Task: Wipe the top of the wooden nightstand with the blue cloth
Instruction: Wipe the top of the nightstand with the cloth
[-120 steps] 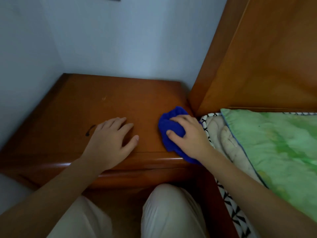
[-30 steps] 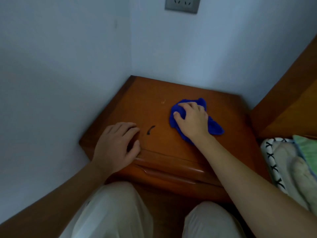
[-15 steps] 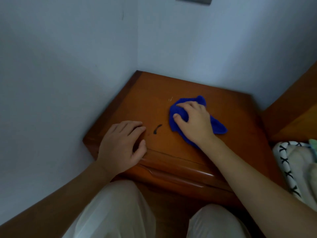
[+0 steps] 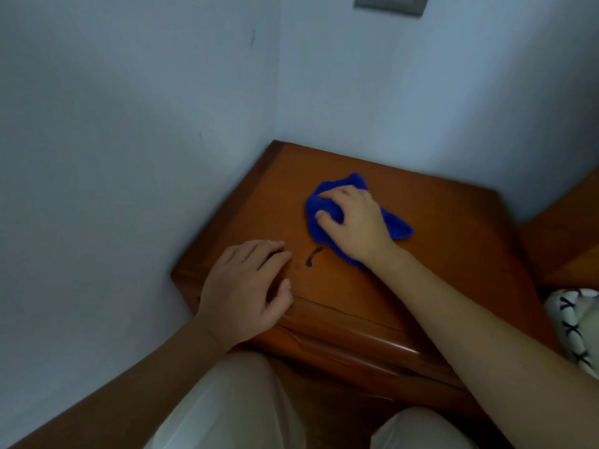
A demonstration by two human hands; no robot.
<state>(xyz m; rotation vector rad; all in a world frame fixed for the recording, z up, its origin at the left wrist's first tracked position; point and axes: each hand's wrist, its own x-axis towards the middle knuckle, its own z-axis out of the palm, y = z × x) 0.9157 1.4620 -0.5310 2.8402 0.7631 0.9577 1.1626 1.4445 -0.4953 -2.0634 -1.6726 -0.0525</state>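
Presently catalogued, one wooden nightstand [image 4: 453, 228], set into a wall corner, its far corner at 11 o'clock and its moulded front edge toward 5 o'clock.

Item: blue cloth [image 4: 397, 226], bunched, lying on the top near the middle, slightly toward the back. Long axis runs from 10 o'clock to 4 o'clock; a loose tail points to 4 o'clock, a small peak juts at 12 o'clock.

Item: right hand [image 4: 353, 222], palm down over the cloth, fingers curled and closed around the bunched fabric, thumb pressed on its 9 o'clock side. Forearm bare, reaching in from 5 o'clock.

Item: left hand [image 4: 246, 286], empty, resting flat and relaxed on the front left of the top, fingers loosely spread and pointing to 1 o'clock, thumb at the front edge.

Item: dark curved mark [image 4: 312, 257] on the wood, between the two hands, just beside the cloth.

Item: wall socket [image 4: 389, 3], at 12 o'clock, partly cut off.
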